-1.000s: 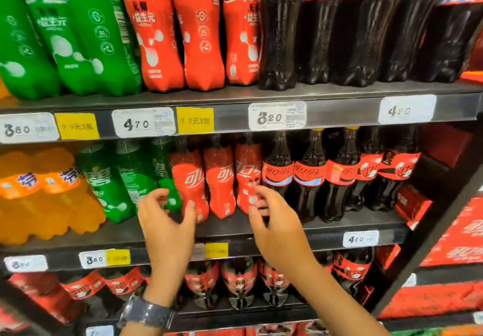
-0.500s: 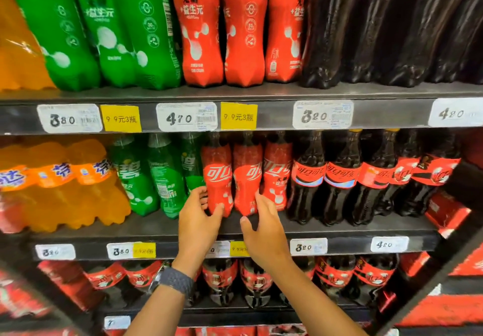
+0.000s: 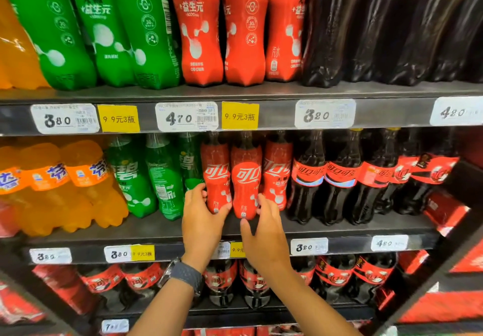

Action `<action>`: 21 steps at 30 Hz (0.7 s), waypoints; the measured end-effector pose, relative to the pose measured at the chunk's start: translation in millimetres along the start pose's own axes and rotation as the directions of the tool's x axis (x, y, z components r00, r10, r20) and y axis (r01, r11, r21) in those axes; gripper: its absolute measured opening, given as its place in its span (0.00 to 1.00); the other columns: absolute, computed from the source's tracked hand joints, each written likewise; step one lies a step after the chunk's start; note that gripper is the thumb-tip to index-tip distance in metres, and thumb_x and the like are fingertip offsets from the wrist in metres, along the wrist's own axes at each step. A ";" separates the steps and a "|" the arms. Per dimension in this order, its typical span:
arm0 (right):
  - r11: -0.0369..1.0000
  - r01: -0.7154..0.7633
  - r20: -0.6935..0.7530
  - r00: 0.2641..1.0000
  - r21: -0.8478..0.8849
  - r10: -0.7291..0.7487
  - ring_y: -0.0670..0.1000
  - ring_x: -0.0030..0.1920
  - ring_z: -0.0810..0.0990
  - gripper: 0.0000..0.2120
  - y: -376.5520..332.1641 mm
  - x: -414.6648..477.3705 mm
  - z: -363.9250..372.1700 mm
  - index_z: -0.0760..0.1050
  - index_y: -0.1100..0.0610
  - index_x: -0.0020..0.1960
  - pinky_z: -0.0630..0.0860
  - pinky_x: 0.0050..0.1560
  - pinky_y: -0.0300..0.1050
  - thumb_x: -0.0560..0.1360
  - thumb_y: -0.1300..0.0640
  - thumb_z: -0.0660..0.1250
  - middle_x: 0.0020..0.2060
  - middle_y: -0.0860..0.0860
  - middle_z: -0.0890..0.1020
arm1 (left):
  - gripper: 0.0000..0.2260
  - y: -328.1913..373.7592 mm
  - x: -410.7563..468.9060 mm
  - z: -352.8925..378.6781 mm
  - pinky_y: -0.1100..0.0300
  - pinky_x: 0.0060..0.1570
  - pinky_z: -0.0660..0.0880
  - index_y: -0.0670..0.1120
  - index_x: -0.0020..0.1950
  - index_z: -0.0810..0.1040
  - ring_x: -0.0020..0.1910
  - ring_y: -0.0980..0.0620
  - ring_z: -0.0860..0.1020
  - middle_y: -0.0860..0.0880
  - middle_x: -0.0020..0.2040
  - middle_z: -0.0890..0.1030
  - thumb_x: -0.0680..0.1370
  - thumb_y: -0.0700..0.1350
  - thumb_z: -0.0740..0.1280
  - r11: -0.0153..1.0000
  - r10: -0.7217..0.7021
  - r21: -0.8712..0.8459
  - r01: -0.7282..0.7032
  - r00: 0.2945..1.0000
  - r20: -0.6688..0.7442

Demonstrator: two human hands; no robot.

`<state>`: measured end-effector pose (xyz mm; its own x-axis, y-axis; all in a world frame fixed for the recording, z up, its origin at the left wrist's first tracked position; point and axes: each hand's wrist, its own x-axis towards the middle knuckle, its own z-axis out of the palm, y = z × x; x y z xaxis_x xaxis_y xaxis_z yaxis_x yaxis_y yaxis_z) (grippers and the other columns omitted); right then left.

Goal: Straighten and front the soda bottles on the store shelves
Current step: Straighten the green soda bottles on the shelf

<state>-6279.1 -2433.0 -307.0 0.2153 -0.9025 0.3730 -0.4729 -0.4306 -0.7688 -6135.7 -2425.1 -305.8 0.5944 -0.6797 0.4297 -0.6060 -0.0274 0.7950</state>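
Note:
Three red soda bottles stand together on the middle shelf (image 3: 146, 227). My left hand (image 3: 201, 220) grips the base of the left red bottle (image 3: 215, 176), fingers behind its left side and thumb across its front. My right hand (image 3: 265, 233) holds the base of the middle red bottle (image 3: 246, 179), thumb at its foot and fingers between it and the right red bottle (image 3: 277, 171). The middle bottle stands slightly in front of its neighbours. A watch (image 3: 184, 274) is on my left wrist.
Green bottles (image 3: 162, 176) and orange bottles (image 3: 78, 186) stand left of the red ones, dark cola bottles (image 3: 339, 179) to the right. Larger bottles fill the top shelf (image 3: 274, 92), more cola the shelf below. Price tags (image 3: 187, 116) line the shelf edges. Red cartons (image 3: 444, 210) sit at right.
Both hands have moved up and forward from the shelf edge and closed on the bases of the left and middle red bottles. The view has shifted closer and left.

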 end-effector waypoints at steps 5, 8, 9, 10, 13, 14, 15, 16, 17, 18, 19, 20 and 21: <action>0.952 -0.163 0.012 0.985 -0.258 0.172 0.53 0.50 0.80 0.26 -2.4 34.4 -2.1 0.69 0.49 0.61 0.71 0.42 0.45 0.70 0.35 0.64 0.50 0.47 0.79 | 0.26 3.8 6.4 6.4 0.48 0.50 0.76 0.51 0.57 0.69 0.52 0.51 0.75 0.54 0.51 0.71 0.66 0.53 0.78 0.995 -0.043 0.088 0.046 0.998 -0.035; 0.930 -0.176 -0.017 0.983 -0.323 0.180 0.55 0.51 0.80 0.27 -0.6 43.2 -1.6 0.71 0.50 0.60 0.72 0.44 0.47 0.69 0.34 0.65 0.49 0.48 0.81 | 0.26 -0.1 3.0 5.5 0.50 0.51 0.76 0.51 0.59 0.70 0.52 0.53 0.75 0.55 0.52 0.73 0.66 0.53 0.77 0.998 -0.036 0.046 0.037 0.999 -0.026; 0.925 -0.174 -0.019 0.984 -0.337 0.178 0.55 0.51 0.80 0.27 0.1 45.1 -1.9 0.71 0.50 0.60 0.74 0.45 0.47 0.69 0.33 0.65 0.49 0.48 0.82 | 0.27 -0.5 1.7 3.5 0.50 0.51 0.77 0.51 0.60 0.70 0.52 0.54 0.75 0.55 0.52 0.73 0.67 0.53 0.77 0.999 -0.037 0.029 0.037 0.999 -0.015; 0.920 -0.170 -0.014 0.984 -0.354 0.176 0.55 0.51 0.80 0.28 0.0 46.3 -3.6 0.70 0.51 0.60 0.75 0.46 0.48 0.69 0.33 0.64 0.48 0.49 0.82 | 0.27 0.3 0.3 1.4 0.52 0.51 0.77 0.51 0.62 0.70 0.52 0.55 0.75 0.56 0.53 0.73 0.67 0.53 0.77 0.999 -0.036 0.012 0.035 0.999 0.006; 0.886 -0.113 0.024 0.990 -0.450 0.139 0.56 0.50 0.80 0.28 -4.9 49.0 -12.0 0.71 0.53 0.54 0.71 0.41 0.47 0.69 0.30 0.63 0.47 0.50 0.81 | 0.31 1.7 -5.6 -8.2 0.56 0.53 0.76 0.52 0.66 0.68 0.53 0.60 0.74 0.58 0.55 0.72 0.67 0.56 0.76 0.999 -0.019 -0.031 0.022 0.996 0.090; 0.861 -0.081 0.034 0.993 -0.502 0.114 0.56 0.49 0.80 0.27 -9.2 49.1 -15.8 0.71 0.54 0.51 0.68 0.39 0.47 0.69 0.30 0.63 0.46 0.51 0.81 | 0.31 0.3 -8.1 -14.9 0.57 0.54 0.76 0.52 0.67 0.68 0.53 0.61 0.73 0.58 0.56 0.72 0.68 0.57 0.75 1.000 -0.015 -0.020 0.017 0.995 0.100; 0.833 -0.050 0.035 0.996 -0.550 0.083 0.56 0.47 0.80 0.25 -14.7 48.8 -21.0 0.70 0.54 0.48 0.67 0.37 0.46 0.70 0.31 0.63 0.45 0.51 0.81 | 0.30 -1.4 -10.2 -23.6 0.58 0.55 0.75 0.52 0.68 0.68 0.54 0.60 0.73 0.58 0.56 0.72 0.70 0.57 0.74 1.000 -0.007 -0.003 0.007 0.996 0.090; 0.806 -0.024 0.032 0.998 -0.591 0.053 0.57 0.46 0.80 0.23 -21.1 48.8 -27.2 0.70 0.54 0.46 0.65 0.37 0.46 0.71 0.33 0.63 0.44 0.52 0.81 | 0.27 -3.1 -11.3 -34.1 0.57 0.55 0.75 0.53 0.68 0.68 0.54 0.60 0.72 0.58 0.56 0.73 0.72 0.56 0.72 1.000 0.016 0.014 -0.017 0.998 0.064; 0.784 0.007 0.029 1.000 -0.620 0.013 0.57 0.45 0.80 0.21 -28.9 48.2 -31.2 0.71 0.54 0.45 0.65 0.36 0.46 0.72 0.35 0.63 0.43 0.52 0.81 | 0.24 -5.7 -11.1 -47.4 0.57 0.54 0.75 0.52 0.67 0.69 0.54 0.60 0.73 0.58 0.55 0.73 0.74 0.54 0.71 0.998 0.053 0.033 -0.054 0.998 0.026; 0.775 0.038 0.029 0.999 -0.630 -0.026 0.58 0.44 0.80 0.20 -37.5 47.5 -34.8 0.73 0.53 0.45 0.66 0.36 0.46 0.73 0.36 0.63 0.41 0.53 0.82 | 0.20 -7.2 -9.1 -60.7 0.55 0.54 0.75 0.51 0.65 0.70 0.53 0.59 0.73 0.57 0.54 0.74 0.75 0.51 0.70 0.994 0.101 0.053 -0.100 0.995 -0.016; 0.790 0.079 0.039 0.997 -0.609 -0.069 0.58 0.44 0.80 0.17 -48.3 46.8 -35.4 0.74 0.52 0.45 0.67 0.36 0.46 0.74 0.38 0.63 0.40 0.52 0.82 | 0.17 -8.3 -5.5 -74.7 0.54 0.54 0.75 0.49 0.63 0.72 0.53 0.57 0.74 0.55 0.53 0.75 0.76 0.48 0.70 0.986 0.151 0.076 -0.146 0.987 -0.058; 0.826 0.130 0.064 0.992 -0.548 -0.113 0.58 0.43 0.80 0.15 -60.1 45.2 -34.0 0.75 0.52 0.45 0.69 0.37 0.47 0.74 0.40 0.63 0.38 0.50 0.82 | 0.15 -7.9 0.0 -88.7 0.52 0.54 0.75 0.46 0.62 0.73 0.52 0.55 0.75 0.53 0.52 0.75 0.76 0.45 0.70 0.976 0.199 0.105 -0.189 0.975 -0.094; 0.876 0.192 0.091 0.981 -0.442 -0.169 0.56 0.42 0.80 0.11 -72.4 43.0 -31.6 0.76 0.51 0.45 0.72 0.38 0.47 0.75 0.43 0.64 0.37 0.48 0.81 | 0.14 -6.4 6.3 -101.7 0.52 0.54 0.74 0.45 0.60 0.74 0.52 0.52 0.75 0.51 0.51 0.76 0.76 0.43 0.69 0.963 0.249 0.138 -0.231 0.960 -0.125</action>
<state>-6262.5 -2440.3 -218.9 0.3692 -0.8138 0.4488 -0.7504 -0.5459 -0.3727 -6074.3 -2354.7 -264.6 0.4864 -0.5677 0.6642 -0.7942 0.0297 0.6070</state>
